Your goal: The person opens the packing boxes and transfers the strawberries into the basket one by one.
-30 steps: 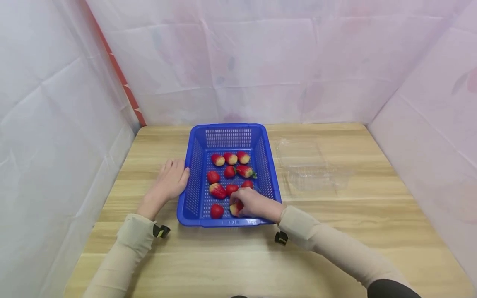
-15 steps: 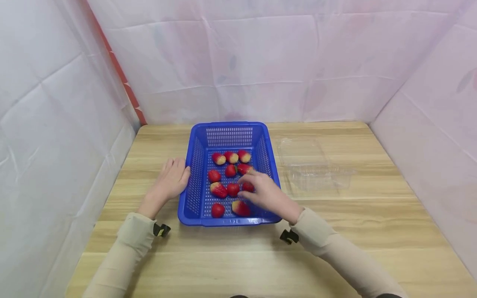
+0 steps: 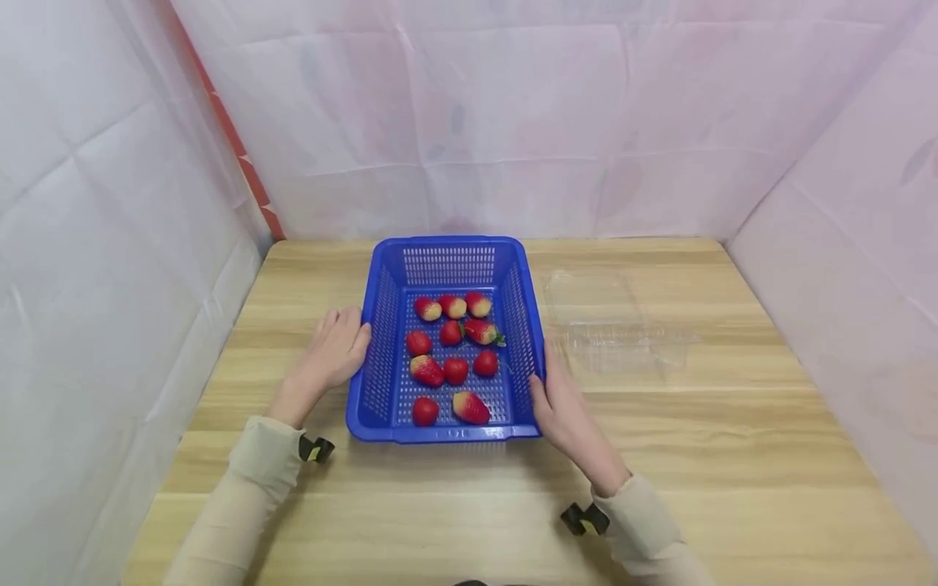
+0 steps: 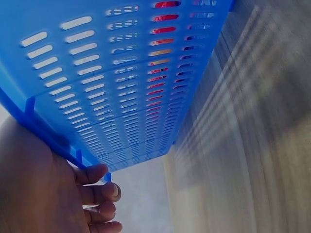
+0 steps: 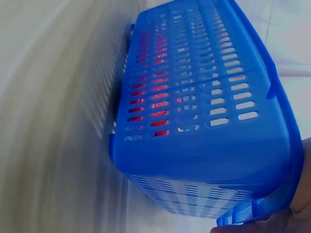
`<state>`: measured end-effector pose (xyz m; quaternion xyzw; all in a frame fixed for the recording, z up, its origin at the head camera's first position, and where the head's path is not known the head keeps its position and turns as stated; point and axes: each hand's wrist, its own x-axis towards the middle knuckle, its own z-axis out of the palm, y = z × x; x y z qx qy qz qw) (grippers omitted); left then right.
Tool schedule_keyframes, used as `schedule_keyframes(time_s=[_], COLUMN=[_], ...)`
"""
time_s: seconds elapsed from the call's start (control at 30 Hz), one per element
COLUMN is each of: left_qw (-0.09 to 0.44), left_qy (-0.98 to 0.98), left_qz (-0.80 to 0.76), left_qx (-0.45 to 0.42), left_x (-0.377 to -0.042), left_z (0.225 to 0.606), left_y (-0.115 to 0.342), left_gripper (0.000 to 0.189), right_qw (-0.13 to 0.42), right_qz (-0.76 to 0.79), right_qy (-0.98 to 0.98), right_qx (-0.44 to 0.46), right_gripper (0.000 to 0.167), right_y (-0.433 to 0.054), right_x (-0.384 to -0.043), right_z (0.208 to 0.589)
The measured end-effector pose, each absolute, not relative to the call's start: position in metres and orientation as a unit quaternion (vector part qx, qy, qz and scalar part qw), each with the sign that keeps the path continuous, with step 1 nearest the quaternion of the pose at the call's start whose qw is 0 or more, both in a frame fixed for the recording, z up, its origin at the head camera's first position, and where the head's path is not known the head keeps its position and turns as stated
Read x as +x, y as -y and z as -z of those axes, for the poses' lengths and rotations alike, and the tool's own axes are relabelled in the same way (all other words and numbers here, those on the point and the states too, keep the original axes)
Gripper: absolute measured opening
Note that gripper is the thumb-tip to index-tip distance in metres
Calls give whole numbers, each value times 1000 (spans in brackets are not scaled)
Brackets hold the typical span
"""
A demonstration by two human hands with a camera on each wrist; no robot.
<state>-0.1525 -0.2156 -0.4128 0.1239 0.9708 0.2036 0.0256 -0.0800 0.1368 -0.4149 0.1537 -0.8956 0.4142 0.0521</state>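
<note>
A blue plastic basket [image 3: 449, 434] with slotted sides stands on the table in the head view, several red strawberries [image 3: 456, 371] spread over its floor. Some have pale yellow ends, and one [image 3: 481, 332] has green leaves. My left hand [image 3: 333, 350] holds the left rim, thumb over the edge; the left wrist view shows its fingertips [image 4: 99, 213] at the rim's underside. On the opposite side my right hand [image 3: 567, 407] grips the right rim near the front corner, thumb on top and fingers outside. Only part of that hand [image 5: 296, 204] shows in the right wrist view.
To the right of the basket lies a clear plastic clamshell box [image 3: 611, 338] with its lid folded back. The wooden table [image 3: 703, 456] meets white sheet walls [image 3: 513, 122] at the back and both sides.
My right hand has left a strawberry at the basket's front, risen out of the basket and moved right to grip its rim. The left hand has stayed at the left rim.
</note>
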Motion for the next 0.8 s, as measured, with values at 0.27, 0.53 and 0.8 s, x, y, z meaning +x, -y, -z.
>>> schedule_keyframes(time_s=[0.27, 0.53, 0.8], left_qw=[30, 37, 32], left_qy=[-971, -974, -976], left_qz=[-207, -192, -184], left_qx=[116, 116, 109], left_x=[-197, -225, -230], left_z=[406, 408, 405], left_y=[212, 211, 220], left_gripper=[41, 48, 42], right_qw=[85, 262, 108], right_qz=[-383, -288, -227], right_qy=[905, 898, 932], right_qx=[163, 205, 261], right_gripper=[55, 43, 35], right_y=[-145, -226, -251], right_x=[-132, -158, -167], right_z=[409, 398, 435])
